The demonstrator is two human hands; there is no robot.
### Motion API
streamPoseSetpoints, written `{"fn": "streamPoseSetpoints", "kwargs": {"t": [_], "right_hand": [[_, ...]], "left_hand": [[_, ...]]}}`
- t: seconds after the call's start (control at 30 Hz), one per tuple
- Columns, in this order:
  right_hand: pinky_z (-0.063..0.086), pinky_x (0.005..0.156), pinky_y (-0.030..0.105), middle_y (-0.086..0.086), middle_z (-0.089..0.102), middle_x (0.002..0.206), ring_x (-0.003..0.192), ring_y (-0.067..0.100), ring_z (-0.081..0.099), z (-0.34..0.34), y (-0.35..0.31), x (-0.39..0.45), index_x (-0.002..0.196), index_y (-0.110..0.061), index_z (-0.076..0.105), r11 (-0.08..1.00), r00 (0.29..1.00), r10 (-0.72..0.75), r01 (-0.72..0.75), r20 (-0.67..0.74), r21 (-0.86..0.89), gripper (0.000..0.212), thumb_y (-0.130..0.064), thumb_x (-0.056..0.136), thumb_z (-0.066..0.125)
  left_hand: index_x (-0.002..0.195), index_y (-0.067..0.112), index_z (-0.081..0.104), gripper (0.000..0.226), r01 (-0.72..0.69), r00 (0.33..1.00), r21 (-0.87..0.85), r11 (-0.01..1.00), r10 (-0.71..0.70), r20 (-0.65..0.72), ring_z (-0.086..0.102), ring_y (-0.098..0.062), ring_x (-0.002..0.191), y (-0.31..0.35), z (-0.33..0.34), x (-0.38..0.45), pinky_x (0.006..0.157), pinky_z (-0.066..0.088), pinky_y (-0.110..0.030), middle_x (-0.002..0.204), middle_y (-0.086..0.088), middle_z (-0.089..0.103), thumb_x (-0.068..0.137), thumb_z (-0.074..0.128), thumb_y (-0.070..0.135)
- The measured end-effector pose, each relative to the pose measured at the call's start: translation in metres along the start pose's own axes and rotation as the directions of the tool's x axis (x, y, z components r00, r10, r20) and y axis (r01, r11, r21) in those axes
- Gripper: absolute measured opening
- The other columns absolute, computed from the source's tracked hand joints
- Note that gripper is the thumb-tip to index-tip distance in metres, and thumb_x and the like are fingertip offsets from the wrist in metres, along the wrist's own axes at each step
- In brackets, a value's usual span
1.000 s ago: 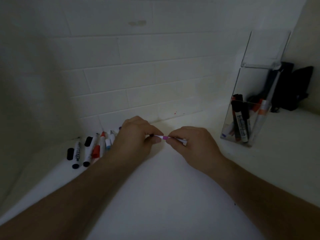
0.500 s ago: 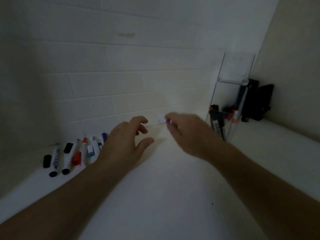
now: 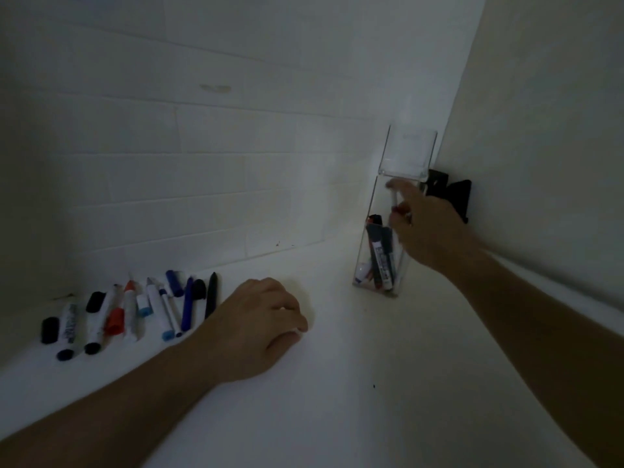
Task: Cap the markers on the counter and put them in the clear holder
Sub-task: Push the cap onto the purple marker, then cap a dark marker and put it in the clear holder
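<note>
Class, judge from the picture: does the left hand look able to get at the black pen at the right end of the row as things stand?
Probably yes. The left hand rests on the counter right beside the black pen, holding nothing, with nothing lying between them.

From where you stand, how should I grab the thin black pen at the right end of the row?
Pinch the black pen at mid-barrel from above, thumb and finger on its long sides. It lies flat, tip towards the wall. Its right side is free; a black cap sits close on its left. The left hand is nearest, so probably use that.
</note>
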State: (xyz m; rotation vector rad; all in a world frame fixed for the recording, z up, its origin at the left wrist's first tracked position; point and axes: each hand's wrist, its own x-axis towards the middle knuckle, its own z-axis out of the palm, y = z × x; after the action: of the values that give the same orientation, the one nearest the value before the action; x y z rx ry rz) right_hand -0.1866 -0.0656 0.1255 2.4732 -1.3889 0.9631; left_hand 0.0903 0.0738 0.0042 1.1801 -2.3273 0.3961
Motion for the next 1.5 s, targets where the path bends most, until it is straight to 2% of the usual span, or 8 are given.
{"fn": "streamPoseSetpoints", "kwargs": {"t": [0.2, 0.4, 0.6, 0.73, 0.83, 1.0, 1.3, 1.5], "right_hand": [[0.039, 0.064, 0.029, 0.013, 0.067, 0.093, 0.078, 0.022, 0.053, 0.015, 0.005, -0.017, 0.134, -0.019, 0.063, 0.995, 0.998, -0.017, 0.023, 0.06, -0.096, 0.038, -0.016, 0.107, 0.036], [0.048, 0.078, 0.04, 0.013, 0.069, 0.112, 0.093, 0.029, 0.053, 0.025, 0.012, -0.025, 0.142, -0.019, 0.055, 0.99, 0.996, -0.006, 0.018, 0.087, -0.143, 0.04, -0.012, 0.106, 0.037], [0.05, 0.079, 0.042, 0.011, 0.061, 0.11, 0.094, 0.028, 0.052, 0.038, -0.013, -0.034, 0.123, -0.013, 0.066, 0.986, 0.941, -0.137, 0.1, -0.309, -0.131, 0.035, -0.008, 0.09, 0.056], [0.041, 0.079, 0.017, -0.005, 0.058, 0.101, 0.085, 0.002, 0.046, 0.072, -0.077, -0.045, 0.116, -0.018, 0.069, 0.942, 0.971, -0.239, 0.23, 0.006, 0.243, 0.033, -0.003, 0.089, 0.058], [0.043, 0.076, 0.019, -0.005, 0.063, 0.1, 0.075, -0.001, 0.046, 0.104, -0.121, -0.051, 0.115, -0.019, 0.071, 0.873, 0.911, -0.378, 0.291, 0.165, 0.392, 0.026, -0.012, 0.092, 0.061], [0.046, 0.085, 0.023, -0.004, 0.051, 0.107, 0.088, 0.008, 0.055, 0.129, -0.185, -0.054, 0.134, -0.041, 0.056, 0.844, 0.781, -0.415, 0.139, 0.466, 0.518, 0.036, -0.047, 0.099, 0.054], [0.04, 0.07, 0.033, 0.01, 0.059, 0.099, 0.09, 0.032, 0.06, 0.136, -0.16, -0.04, 0.107, -0.02, 0.055, 0.969, 0.868, -0.226, 0.245, 0.442, 0.014, 0.033, -0.049, 0.101, 0.04], [0.038, 0.057, 0.037, -0.003, 0.051, 0.072, 0.065, 0.02, 0.05, 0.133, -0.128, -0.055, 0.083, -0.024, 0.037, 0.951, 0.954, -0.142, 0.057, 0.265, 0.304, 0.026, -0.035, 0.096, 0.058]], "left_hand": [[0.103, 0.034, 0.073, 0.018, -0.014, 1.0, 0.009, 1.0, 0.013, 0.026, 0.057, -0.01, 0.099, 0.002, -0.002, 0.001, 0.083, 0.046, -0.035, 0.106, 0.014, 0.069, 0.097, 0.056, 0.035], [0.104, 0.033, 0.073, 0.022, -0.045, 0.998, -0.013, 0.999, 0.045, 0.042, 0.058, -0.009, 0.094, 0.004, -0.002, 0.002, 0.08, 0.047, -0.034, 0.101, 0.015, 0.069, 0.1, 0.051, 0.035], [0.096, 0.03, 0.074, 0.022, -0.038, 0.997, -0.03, 0.999, 0.039, 0.061, 0.06, -0.01, 0.087, 0.003, -0.009, 0.002, 0.077, 0.046, -0.033, 0.093, 0.014, 0.071, 0.099, 0.053, 0.036], [0.075, 0.024, 0.073, 0.043, 0.258, 0.959, -0.103, 0.961, -0.268, -0.097, 0.06, -0.013, 0.069, -0.013, -0.039, -0.002, 0.07, 0.049, -0.035, 0.072, 0.009, 0.068, 0.097, 0.046, 0.049], [0.08, 0.025, 0.072, 0.047, 0.555, 0.778, -0.122, 0.823, -0.566, -0.275, 0.061, -0.02, 0.072, -0.042, -0.067, -0.015, 0.07, 0.05, -0.039, 0.073, 0.005, 0.065, 0.098, 0.037, 0.049], [0.099, 0.03, 0.07, 0.023, 0.763, 0.561, -0.123, 0.635, -0.744, -0.363, 0.062, -0.019, 0.084, -0.073, -0.084, -0.038, 0.075, 0.053, -0.038, 0.092, 0.004, 0.069, 0.099, 0.047, 0.034], [0.11, 0.031, 0.072, 0.025, 0.771, 0.624, 0.02, 0.637, -0.748, -0.227, 0.059, -0.023, 0.095, -0.078, -0.07, -0.037, 0.084, 0.052, -0.04, 0.096, 0.005, 0.067, 0.092, 0.054, 0.03], [0.124, 0.037, 0.064, 0.041, 0.749, 0.614, 0.297, 0.592, -0.789, 0.024, 0.049, -0.026, 0.11, -0.075, -0.052, -0.034, 0.094, 0.042, -0.04, 0.116, 0.002, 0.064, 0.089, 0.05, 0.053]]}}
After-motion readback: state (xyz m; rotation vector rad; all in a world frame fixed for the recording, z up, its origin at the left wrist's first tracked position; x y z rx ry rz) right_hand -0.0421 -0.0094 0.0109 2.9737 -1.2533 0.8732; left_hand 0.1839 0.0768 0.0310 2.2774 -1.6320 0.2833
